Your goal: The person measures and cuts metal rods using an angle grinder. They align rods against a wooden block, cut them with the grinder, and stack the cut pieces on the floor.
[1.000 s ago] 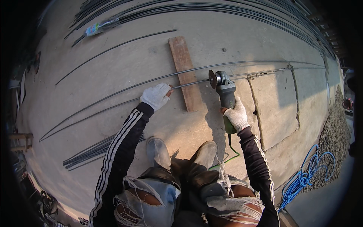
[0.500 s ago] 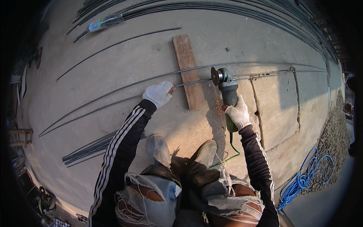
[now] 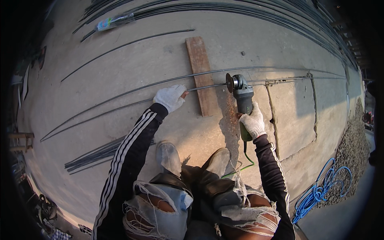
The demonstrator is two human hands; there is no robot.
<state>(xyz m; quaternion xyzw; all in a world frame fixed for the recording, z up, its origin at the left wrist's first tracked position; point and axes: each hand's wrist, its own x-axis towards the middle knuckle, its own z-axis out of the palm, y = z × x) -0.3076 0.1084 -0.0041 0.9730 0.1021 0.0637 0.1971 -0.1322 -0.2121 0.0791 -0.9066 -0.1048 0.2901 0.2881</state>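
Observation:
My left hand [image 3: 170, 97], in a white knit glove, is closed around a thin steel rebar [image 3: 120, 109] just left of a wooden plank [image 3: 203, 76]. That rebar crosses over the plank and runs on to the right. In my right hand [image 3: 253, 122], also gloved, is a dark angle grinder [image 3: 243, 100] with a green rear end, held by its body. Its disc [image 3: 229, 83] meets the rebar right of the plank, and orange sparks [image 3: 231, 110] fall toward me. A second rebar [image 3: 160, 83] lies across the plank, a little farther away.
Bundles of long rebar [image 3: 240, 10] lie at the far side, and shorter rods [image 3: 96, 154] at the near left. A green cord [image 3: 251, 160] trails from the grinder past my boots [image 3: 168, 158]. Coiled blue hose [image 3: 316, 194] and gravel [image 3: 347, 150] are at the right.
The spark stream below the disc looks denser. Both hands, the rebar and the grinder hold nearly the same place; the whole view has shifted slightly.

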